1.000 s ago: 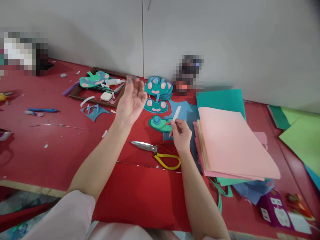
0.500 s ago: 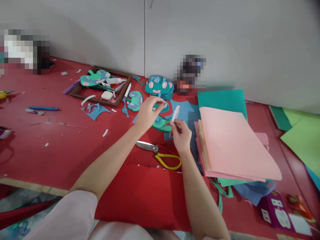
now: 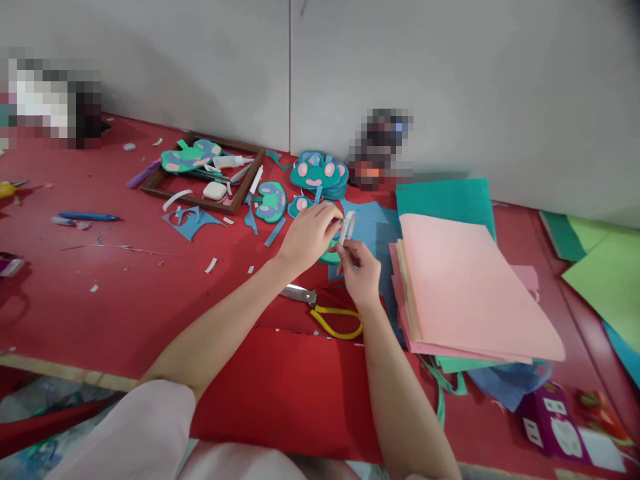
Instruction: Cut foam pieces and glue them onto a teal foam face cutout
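Note:
A narrow white strip (image 3: 351, 225) stands bent in a curve between my two hands. My right hand (image 3: 361, 268) pinches its lower end. At the strip's upper left, the fingertips of my left hand (image 3: 315, 233) are pressed together against it. Partly hidden under my hands lies a green cut-out piece (image 3: 330, 253) on blue sheet material (image 3: 370, 227). Just below my hands are scissors with yellow handles (image 3: 337, 323), lying on the red table with the blade tip behind my left wrist. A teal and blue cut-out (image 3: 300, 205) rests beyond my left hand.
A pile of pink sheets (image 3: 465, 287) lies to the right over a teal sheet (image 3: 445, 193). Behind my hands sit stacked frog-like cut-outs (image 3: 319, 173). A brown wooden frame (image 3: 170, 197) holds small tools. A purple box (image 3: 553, 420) stands at the lower right.
My left hand has moved right and down to the white strip, its fingertips now at it. The strip has gone from straight to curved. My right hand has barely moved.

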`<action>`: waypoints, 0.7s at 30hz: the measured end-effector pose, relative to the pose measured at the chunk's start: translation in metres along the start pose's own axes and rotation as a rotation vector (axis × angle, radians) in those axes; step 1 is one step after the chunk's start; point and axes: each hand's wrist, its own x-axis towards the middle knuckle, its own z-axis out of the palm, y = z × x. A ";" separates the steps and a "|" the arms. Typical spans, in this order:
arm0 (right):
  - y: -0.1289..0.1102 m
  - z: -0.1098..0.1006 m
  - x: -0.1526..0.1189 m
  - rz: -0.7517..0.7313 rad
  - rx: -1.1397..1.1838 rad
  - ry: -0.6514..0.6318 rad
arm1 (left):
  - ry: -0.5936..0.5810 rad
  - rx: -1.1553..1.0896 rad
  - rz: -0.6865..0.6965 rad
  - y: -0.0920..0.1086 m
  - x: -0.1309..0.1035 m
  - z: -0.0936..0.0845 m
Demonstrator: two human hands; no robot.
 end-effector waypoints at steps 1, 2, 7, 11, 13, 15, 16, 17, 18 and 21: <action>0.000 0.000 0.000 0.005 -0.003 -0.002 | -0.005 0.011 0.000 0.000 0.000 0.001; 0.000 0.000 0.000 0.012 -0.007 -0.004 | -0.008 0.018 0.001 0.000 -0.001 0.002; -0.001 0.002 -0.001 0.033 -0.011 0.011 | -0.017 -0.019 0.004 -0.001 -0.002 0.006; -0.005 0.002 -0.001 0.059 0.052 0.007 | -0.022 -0.111 -0.008 -0.003 -0.002 0.007; -0.006 0.003 -0.002 0.073 0.072 0.006 | -0.027 -0.157 -0.027 -0.004 -0.002 0.007; -0.008 0.004 -0.002 0.090 0.099 0.011 | -0.037 -0.209 -0.060 -0.003 -0.002 0.006; -0.008 0.004 -0.002 0.100 0.120 0.015 | -0.043 -0.239 -0.079 -0.002 -0.002 0.006; -0.009 0.005 -0.002 0.112 0.145 0.018 | -0.048 -0.271 -0.101 -0.001 -0.002 0.006; -0.009 0.005 -0.002 0.126 0.170 0.018 | -0.053 -0.302 -0.125 0.000 -0.002 0.006; -0.011 0.007 -0.002 0.160 0.228 0.013 | -0.068 -0.398 -0.185 0.002 -0.001 0.007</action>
